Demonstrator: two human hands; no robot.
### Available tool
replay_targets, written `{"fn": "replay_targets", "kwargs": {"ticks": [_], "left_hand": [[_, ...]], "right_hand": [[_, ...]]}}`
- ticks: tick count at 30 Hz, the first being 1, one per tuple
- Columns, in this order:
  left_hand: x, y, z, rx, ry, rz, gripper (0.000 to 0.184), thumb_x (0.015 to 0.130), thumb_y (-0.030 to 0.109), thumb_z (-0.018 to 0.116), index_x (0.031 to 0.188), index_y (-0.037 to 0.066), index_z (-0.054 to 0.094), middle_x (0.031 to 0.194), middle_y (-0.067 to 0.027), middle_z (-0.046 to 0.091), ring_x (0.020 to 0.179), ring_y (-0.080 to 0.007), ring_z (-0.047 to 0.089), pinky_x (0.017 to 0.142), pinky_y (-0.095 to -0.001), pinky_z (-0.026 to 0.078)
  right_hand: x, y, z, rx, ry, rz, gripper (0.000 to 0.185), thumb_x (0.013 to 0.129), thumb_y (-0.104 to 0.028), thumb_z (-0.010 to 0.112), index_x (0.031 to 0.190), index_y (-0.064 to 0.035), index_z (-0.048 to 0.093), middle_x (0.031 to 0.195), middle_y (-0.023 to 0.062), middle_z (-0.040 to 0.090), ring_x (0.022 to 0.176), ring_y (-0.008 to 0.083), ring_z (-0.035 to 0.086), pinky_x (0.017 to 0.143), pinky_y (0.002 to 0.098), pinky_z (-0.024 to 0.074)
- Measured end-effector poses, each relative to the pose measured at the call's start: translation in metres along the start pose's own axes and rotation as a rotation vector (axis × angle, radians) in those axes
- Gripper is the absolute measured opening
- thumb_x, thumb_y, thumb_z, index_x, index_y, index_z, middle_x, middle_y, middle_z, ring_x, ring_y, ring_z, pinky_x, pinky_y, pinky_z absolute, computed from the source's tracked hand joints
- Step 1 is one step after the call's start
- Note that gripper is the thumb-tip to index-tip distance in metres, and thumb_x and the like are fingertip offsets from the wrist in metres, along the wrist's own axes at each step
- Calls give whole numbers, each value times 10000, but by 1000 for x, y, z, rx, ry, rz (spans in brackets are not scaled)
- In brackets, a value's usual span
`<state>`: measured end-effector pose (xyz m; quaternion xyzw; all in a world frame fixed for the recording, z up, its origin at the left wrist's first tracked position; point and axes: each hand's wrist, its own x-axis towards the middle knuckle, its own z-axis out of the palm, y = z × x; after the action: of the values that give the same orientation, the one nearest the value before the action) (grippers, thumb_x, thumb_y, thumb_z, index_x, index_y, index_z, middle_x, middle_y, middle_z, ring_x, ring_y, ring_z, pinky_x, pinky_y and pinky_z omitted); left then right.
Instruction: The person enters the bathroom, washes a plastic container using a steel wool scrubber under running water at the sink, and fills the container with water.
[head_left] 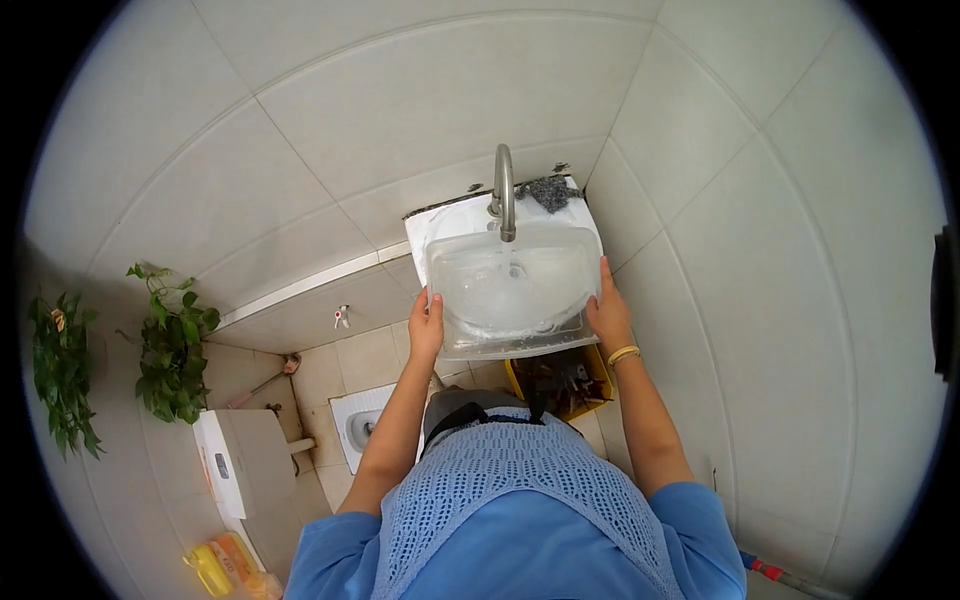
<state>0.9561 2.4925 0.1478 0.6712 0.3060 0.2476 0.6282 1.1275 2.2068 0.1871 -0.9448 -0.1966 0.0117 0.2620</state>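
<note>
A clear plastic tub (pixel 500 349) rests over the white sink (pixel 432 222), under a curved metal faucet (pixel 505 190). Water runs from the spout into it, and the sink's drain shows through its bottom. My left hand (pixel 427 328) grips the tub's left side, thumb on the rim. On the opposite side my right hand (pixel 609 316) grips the rim, with a yellow band on that wrist. The undersides of the fingers on both hands are partly hidden. A dark grey mesh scrubber or cloth (pixel 550 194) lies behind the tub, right of the faucet.
Below the sink stands a yellow crate (pixel 600 404) of mixed items. A squat toilet (pixel 358 428) and a white cistern (pixel 222 462) are at left. Trailing plants (pixel 172 350) hang on the left wall. A wall valve (pixel 342 316) sits low. Tiled walls close in behind and right.
</note>
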Motion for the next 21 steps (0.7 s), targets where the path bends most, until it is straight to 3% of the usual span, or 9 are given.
{"fn": "replay_targets", "kwargs": {"ticks": [9,17,21], "left_hand": [[-1,7,0,-20,-15,-34,414,938,244,501,1256,-21,485,1149,-121,589,1033,-170,545,904,-279,408],[2,1,-1,-9,-21,-26,402,945,254,486,1248,-10,497,1154,-104,586,1049,-159,530,921,-275,388],[2,0,-1,-32,-19,-16,426,930,247,522,1255,-27,488,1174,-143,581,1054,-190,546,913,-291,413]], "right_hand": [[3,-5,-5,-26,-52,19,777,806,-121,539,1459,-212,128,730,184,603,657,361,584,587,452,459],[4,-9,-8,-32,-67,61,786,796,-126,542,1456,-235,131,736,194,617,647,367,594,584,460,463],[3,-9,-9,-13,-70,68,786,793,-125,545,1454,-236,134,743,196,619,661,375,597,595,470,464]]}}
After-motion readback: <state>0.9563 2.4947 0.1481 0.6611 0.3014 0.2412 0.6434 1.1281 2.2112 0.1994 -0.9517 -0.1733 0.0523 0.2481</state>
